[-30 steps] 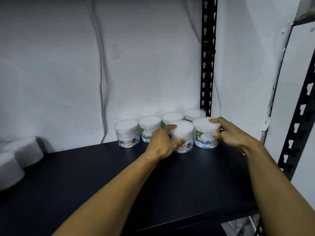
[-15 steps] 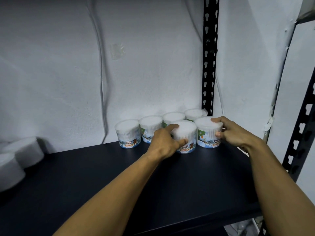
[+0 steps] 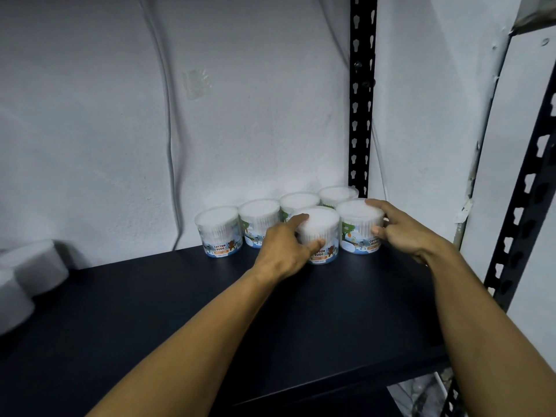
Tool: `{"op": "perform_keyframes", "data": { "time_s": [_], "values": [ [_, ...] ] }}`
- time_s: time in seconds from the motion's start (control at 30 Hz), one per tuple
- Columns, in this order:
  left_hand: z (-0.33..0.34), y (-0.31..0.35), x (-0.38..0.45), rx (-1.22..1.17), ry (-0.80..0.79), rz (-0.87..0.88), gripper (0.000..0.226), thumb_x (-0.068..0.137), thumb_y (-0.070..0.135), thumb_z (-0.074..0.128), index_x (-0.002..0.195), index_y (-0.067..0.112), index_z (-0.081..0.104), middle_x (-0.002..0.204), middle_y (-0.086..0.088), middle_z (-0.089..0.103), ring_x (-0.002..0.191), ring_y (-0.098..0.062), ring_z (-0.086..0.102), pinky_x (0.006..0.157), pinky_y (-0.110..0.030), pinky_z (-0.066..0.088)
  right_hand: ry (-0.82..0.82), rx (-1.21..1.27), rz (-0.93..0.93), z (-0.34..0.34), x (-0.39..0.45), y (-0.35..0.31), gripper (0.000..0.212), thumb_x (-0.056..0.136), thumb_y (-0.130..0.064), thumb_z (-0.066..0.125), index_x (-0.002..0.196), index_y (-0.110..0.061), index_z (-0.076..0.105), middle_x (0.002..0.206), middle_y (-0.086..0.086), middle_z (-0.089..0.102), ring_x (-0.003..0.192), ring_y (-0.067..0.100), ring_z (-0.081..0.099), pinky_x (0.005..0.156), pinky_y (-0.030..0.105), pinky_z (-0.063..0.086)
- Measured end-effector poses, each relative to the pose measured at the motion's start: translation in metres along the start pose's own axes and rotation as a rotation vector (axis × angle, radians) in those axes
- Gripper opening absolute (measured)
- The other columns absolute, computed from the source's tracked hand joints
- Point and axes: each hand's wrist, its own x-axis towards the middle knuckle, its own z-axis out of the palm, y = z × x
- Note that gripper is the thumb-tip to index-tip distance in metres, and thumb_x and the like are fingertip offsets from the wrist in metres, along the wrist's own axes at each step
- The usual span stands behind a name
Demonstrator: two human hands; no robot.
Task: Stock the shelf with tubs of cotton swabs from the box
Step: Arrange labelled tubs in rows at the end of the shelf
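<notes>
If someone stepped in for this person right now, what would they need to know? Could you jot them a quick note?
Left hand: grips the front-middle tub, thumb and fingers round it.
Right hand: grips the front-right tub.
Tubs: six on the shelf, all upright at the back right corner: four in a back row along the wall, two in front, packed close.
Done: six tubs shelved; the two held ones already stand on the shelf.
Left: let go of both and fetch more. The box is out of view, so I can't tell how many remain. Much of the shelf is bare.
</notes>
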Motion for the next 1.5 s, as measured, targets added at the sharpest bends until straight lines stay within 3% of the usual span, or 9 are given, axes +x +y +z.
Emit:
{"op": "perform_keyframes", "data": {
  "time_s": [0.2, 0.3, 0.43, 0.53, 0.73, 1.07, 1.2, 1.3, 1.5],
  "values": [
    [-0.008, 0.002, -0.005, 0.164, -0.028, -0.003, 0.085, 0.087, 0.054, 0.06, 0.154, 0.027, 0.015, 0.136, -0.008, 0.055, 0.123, -0.026, 0.053, 0.098, -0.036, 0.044, 0.02, -0.021, -0.023, 0.002, -0.011, -0.008, 0.076, 0.091, 0.005, 0.05, 0.15, -0.026, 0.014, 0.155, -0.001, 0.023, 0.141, 0.017, 0.023, 0.109, 0.032, 0.025],
    [-0.021, -0.002, -0.015, 0.218, 0.019, 0.008, 0.08, 0.089, 0.056, 0.055, 0.153, 0.03, 0.014, 0.138, -0.004, 0.054, 0.122, -0.026, 0.053, 0.094, -0.038, 0.045, 0.078, -0.125, -0.051, 0.003, -0.022, -0.017, 0.082, 0.086, 0.002, 0.053, 0.151, -0.028, 0.013, 0.158, -0.002, 0.014, 0.144, 0.018, 0.018, 0.109, 0.031, 0.023],
    [-0.052, -0.021, -0.04, 0.239, 0.086, 0.041, 0.072, 0.09, 0.05, 0.056, 0.15, 0.033, 0.02, 0.138, 0.0, 0.054, 0.12, -0.022, 0.055, 0.095, -0.04, 0.048, 0.401, -0.235, -0.281, 0.034, -0.04, -0.035, 0.063, 0.083, 0.003, 0.052, 0.141, -0.018, 0.039, 0.153, 0.003, 0.025, 0.141, 0.017, 0.023, 0.107, 0.019, 0.016],
    [-0.085, -0.041, -0.067, 0.247, 0.158, 0.024, 0.066, 0.089, 0.046, 0.058, 0.147, 0.035, 0.028, 0.138, 0.006, 0.054, 0.117, -0.016, 0.057, 0.093, -0.037, 0.049, 0.498, -0.215, -0.462, 0.085, -0.052, -0.05, 0.047, 0.081, 0.002, 0.054, 0.124, -0.015, 0.056, 0.142, 0.002, 0.041, 0.134, 0.016, 0.035, 0.107, 0.02, 0.024],
    [-0.173, -0.098, -0.137, 0.353, 0.329, -0.044, 0.055, 0.091, 0.044, 0.056, 0.142, 0.036, 0.037, 0.138, 0.007, 0.052, 0.123, -0.014, 0.052, 0.097, -0.044, 0.047, 0.286, -0.123, -0.665, 0.218, -0.075, -0.107, 0.041, 0.079, 0.004, 0.055, 0.116, -0.012, 0.062, 0.126, 0.001, 0.054, 0.121, 0.013, 0.047, 0.104, 0.023, 0.036],
    [-0.332, -0.186, -0.25, 0.639, 0.529, -0.328, 0.053, 0.087, 0.028, 0.06, 0.139, 0.025, 0.048, 0.138, -0.003, 0.051, 0.125, -0.025, 0.046, 0.089, -0.043, 0.045, -0.206, -0.168, -0.778, 0.414, -0.129, -0.2, 0.032, 0.094, -0.018, 0.05, 0.125, -0.023, 0.056, 0.13, -0.013, 0.044, 0.119, 0.005, 0.044, 0.095, 0.024, 0.041],
    [-0.366, -0.218, -0.279, 0.642, 0.457, -0.496, 0.074, 0.077, 0.025, 0.059, 0.147, 0.022, 0.034, 0.148, -0.004, 0.038, 0.136, -0.025, 0.032, 0.098, -0.047, 0.041, -0.311, -0.242, -0.83, 0.473, -0.145, -0.23, 0.046, 0.094, -0.038, 0.05, 0.138, -0.024, 0.043, 0.146, -0.009, 0.031, 0.135, 0.009, 0.026, 0.104, 0.036, 0.04],
    [-0.377, -0.242, -0.288, 0.637, 0.303, -0.567, 0.086, 0.072, 0.035, 0.062, 0.15, 0.023, 0.026, 0.154, -0.006, 0.028, 0.143, -0.026, 0.02, 0.109, -0.048, 0.034, -0.383, -0.373, -0.844, 0.506, -0.15, -0.241, 0.061, 0.093, -0.049, 0.048, 0.145, -0.024, 0.031, 0.156, -0.002, 0.016, 0.143, 0.015, 0.01, 0.115, 0.037, 0.023],
    [-0.374, -0.271, -0.295, 0.687, 0.275, -0.526, 0.065, 0.092, 0.038, 0.052, 0.15, 0.024, 0.026, 0.159, -0.007, 0.02, 0.147, -0.028, 0.007, 0.116, -0.054, 0.019, -0.356, -0.517, -0.876, 0.528, -0.155, -0.236, 0.06, 0.095, -0.047, 0.043, 0.147, -0.02, 0.029, 0.157, 0.004, 0.018, 0.145, 0.022, 0.007, 0.118, 0.036, 0.012]
  ]
}}
